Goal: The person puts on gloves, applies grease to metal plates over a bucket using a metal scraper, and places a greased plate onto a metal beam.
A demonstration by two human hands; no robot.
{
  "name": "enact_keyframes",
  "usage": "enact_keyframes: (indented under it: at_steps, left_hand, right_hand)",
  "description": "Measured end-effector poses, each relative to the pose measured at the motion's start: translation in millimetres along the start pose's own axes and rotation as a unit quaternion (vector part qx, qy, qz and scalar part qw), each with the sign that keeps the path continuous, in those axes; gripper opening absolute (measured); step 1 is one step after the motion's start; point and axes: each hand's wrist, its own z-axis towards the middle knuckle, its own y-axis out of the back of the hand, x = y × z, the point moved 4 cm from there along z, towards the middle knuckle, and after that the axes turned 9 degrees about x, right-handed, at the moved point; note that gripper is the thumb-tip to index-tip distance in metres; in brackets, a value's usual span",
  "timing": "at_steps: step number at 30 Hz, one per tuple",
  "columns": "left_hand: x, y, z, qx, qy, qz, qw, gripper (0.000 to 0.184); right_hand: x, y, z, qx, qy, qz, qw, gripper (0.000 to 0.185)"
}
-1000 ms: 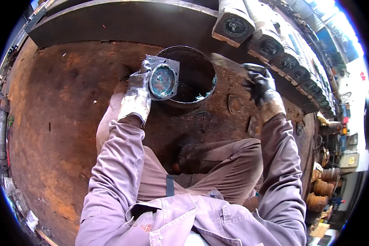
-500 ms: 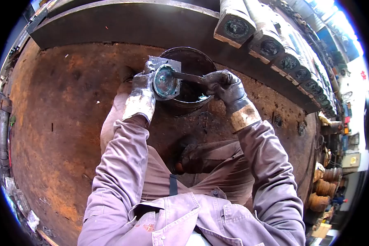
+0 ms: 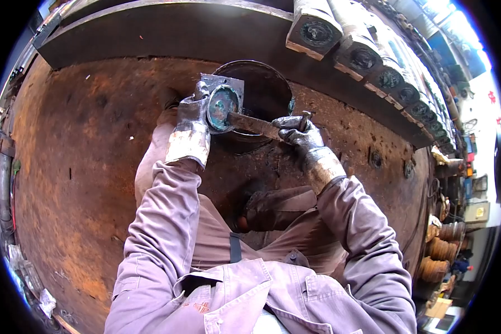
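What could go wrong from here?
The flat blade in the right hand could skid across the plate toward the gloved left hand gripping its edge. The plate might slip, as that hand looks smeared. Blue-green paste could drop outside the bucket.

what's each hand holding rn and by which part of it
The left hand holds the square metal plate by its left edge; the right hand grips the flat tool by the end away from the plate.

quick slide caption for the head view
Gloved left hand holds a smeared square plate; right hand holds a flat blade up to it, near an open bucket.
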Motion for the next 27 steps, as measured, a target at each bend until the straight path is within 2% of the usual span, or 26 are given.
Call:
enact_keyframes:
  at_steps: [4,6,11,13,17,19,23,27]
  left_hand:
    - [-1.5,-3.2,-5.6,-0.029,-0.028,0.018,0.999,0.024]
    - [-1.7,-4.7,-7.2,-0.027,-0.029,0.011,0.999,0.025]
    - [0.6,-10.0,-7.0,-0.019,-0.022,0.007,1.0,0.028]
    - [1.1,-10.0,-6.1,0.017,-0.002,0.013,1.0,0.027]
    - [4.8,-17.0,-8.4,0.005,-0.024,0.011,1.0,0.025]
    - [1.5,-14.0,-10.8,-0.028,-0.047,0.02,0.998,0.023]
    - [2.6,-15.6,-9.6,-0.028,-0.039,0.016,0.999,0.021]
    - [5.2,-21.8,-12.6,-0.111,-0.071,0.053,0.99,0.02]
  right_hand:
    - [-8.0,-9.6,-10.5,-0.027,-0.047,0.014,0.998,0.024]
    - [-5.9,-20.3,-25.4,-0.05,-0.156,0.075,0.984,0.025]
    - [-24.6,-32.6,-35.8,-0.05,-0.151,0.167,0.973,0.026]
    - [-32.8,-40.0,-41.6,-0.046,-0.146,0.185,0.971,0.027]
    - [-37.2,-63.0,-56.9,-0.044,-0.141,0.235,0.961,0.035]
    - [-37.5,-74.8,-60.8,-0.039,-0.116,0.255,0.959,0.034]
    - [-29.2,-94.0,-63.2,-0.05,-0.11,0.296,0.947,0.033]
    - [-16.3,-90.6,-52.5,-0.091,-0.118,0.332,0.931,0.032]
